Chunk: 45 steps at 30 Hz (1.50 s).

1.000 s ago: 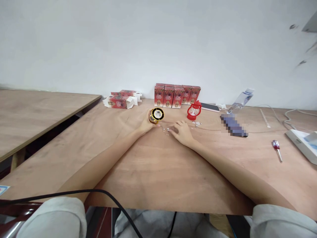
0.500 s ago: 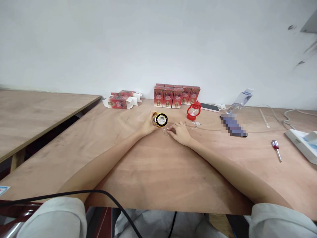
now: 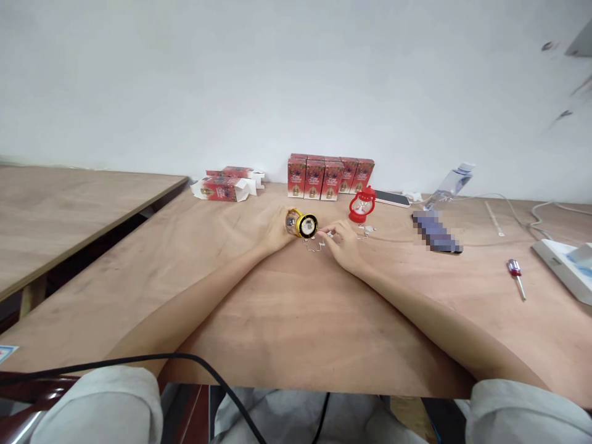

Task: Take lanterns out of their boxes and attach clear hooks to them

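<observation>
Through the head camera I have the left hand (image 3: 276, 232) wrapped around a small yellow lantern (image 3: 308, 226), tipped on its side above the middle of the table (image 3: 277, 320), its round black-rimmed base turned toward the right. I hold the right hand (image 3: 345, 246) just beside that base, thumb and fingertips drawn close together; I cannot tell whether a small piece sits between them. Below the lantern I see thin bent wire (image 3: 313, 248) lying on the wood. Beyond my right hand a red lantern (image 3: 362, 206) stands upright, with small white bits (image 3: 369, 229) near its foot. Behind, red boxes (image 3: 315, 180) stand in a cluster, and farther right I see a screwdriver (image 3: 515, 270) lying on the tabletop
</observation>
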Tool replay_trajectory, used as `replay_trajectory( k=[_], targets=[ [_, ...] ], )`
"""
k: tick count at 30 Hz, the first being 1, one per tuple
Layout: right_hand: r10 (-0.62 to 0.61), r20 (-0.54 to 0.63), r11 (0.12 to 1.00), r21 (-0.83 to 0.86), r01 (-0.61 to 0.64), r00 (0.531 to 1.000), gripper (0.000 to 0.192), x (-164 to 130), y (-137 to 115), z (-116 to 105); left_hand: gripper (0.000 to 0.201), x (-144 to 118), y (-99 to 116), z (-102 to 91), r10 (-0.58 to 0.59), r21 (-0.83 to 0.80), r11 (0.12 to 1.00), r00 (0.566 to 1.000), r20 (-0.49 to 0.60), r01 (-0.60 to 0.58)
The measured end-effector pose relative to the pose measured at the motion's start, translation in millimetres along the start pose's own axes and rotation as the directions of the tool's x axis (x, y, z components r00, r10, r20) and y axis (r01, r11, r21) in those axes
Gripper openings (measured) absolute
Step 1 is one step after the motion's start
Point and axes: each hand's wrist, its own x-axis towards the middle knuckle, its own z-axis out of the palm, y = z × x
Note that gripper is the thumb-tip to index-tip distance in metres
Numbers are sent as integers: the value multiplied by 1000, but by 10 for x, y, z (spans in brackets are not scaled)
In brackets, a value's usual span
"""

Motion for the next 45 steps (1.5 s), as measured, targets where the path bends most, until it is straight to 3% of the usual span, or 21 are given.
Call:
replay_trajectory(
  k=[5, 11, 21, 26, 39, 45],
  targets=[
    [-19, -132, 999, 47, 25, 991, 21, -34, -97, -16, 43, -9, 56, -25, 39, 64, 997, 997, 62, -43],
    [-157, -36, 986, -62, 155, 987, 23, -62, -33, 17, 57, -21, 125, -48, 85, 12, 996, 982, 171, -89],
    [-205, -15, 966, -165, 200, 979, 30, -66, -18, 12, 74, -24, 179, -70, 90, -113, 992, 949, 304, -58],
    [-180, 40, 969, -163, 184, 983, 31, -54, 24, 8, 72, -34, 189, -102, 89, -168, 985, 934, 347, -32],
    [-201, 25, 978, -48, 202, 979, 26, -41, 3, 13, 69, -40, 107, -87, 110, -180, 982, 945, 307, -56],
    [6, -139, 1000, 11, -5, 990, 20, -9, 53, 21, 66, -44, 68, -75, 73, -206, 978, 976, 204, -30]
  ],
)
